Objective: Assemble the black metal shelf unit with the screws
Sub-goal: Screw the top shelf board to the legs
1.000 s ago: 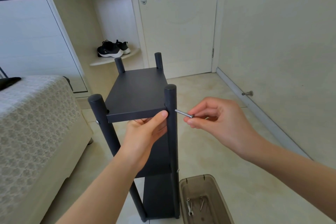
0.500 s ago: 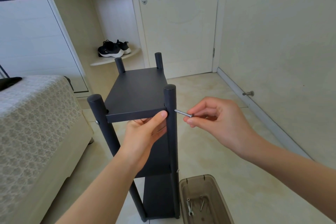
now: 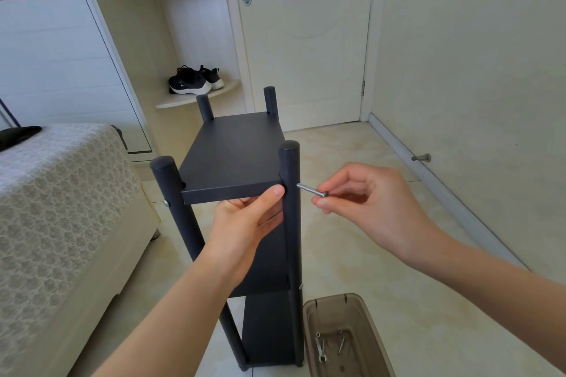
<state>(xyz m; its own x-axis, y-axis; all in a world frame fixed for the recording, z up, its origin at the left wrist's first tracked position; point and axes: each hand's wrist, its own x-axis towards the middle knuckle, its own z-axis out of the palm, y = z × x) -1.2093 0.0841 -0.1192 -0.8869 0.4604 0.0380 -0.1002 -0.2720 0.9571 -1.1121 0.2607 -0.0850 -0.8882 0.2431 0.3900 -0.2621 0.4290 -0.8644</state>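
Hemmed in by a bed (image 3: pixel 61 193) close on the left and a brown plastic box (image 3: pixel 324 315) just beside the near right foot; open tiled floor (image 3: pixel 382 254) on the right as far as the wall (image 3: pixel 474 70). Standing upright on that floor, the black shelf unit (image 3: pixel 235 156): four round posts, three panels, the top one's near edge gripped by the left hand (image 3: pixel 242 223), thumb on the front lip, fingers underneath. Pinched in the right hand (image 3: pixel 367 205), one silver screw (image 3: pixel 311 190), tip at the near right post's outer side; a few loose metal pieces in the box.
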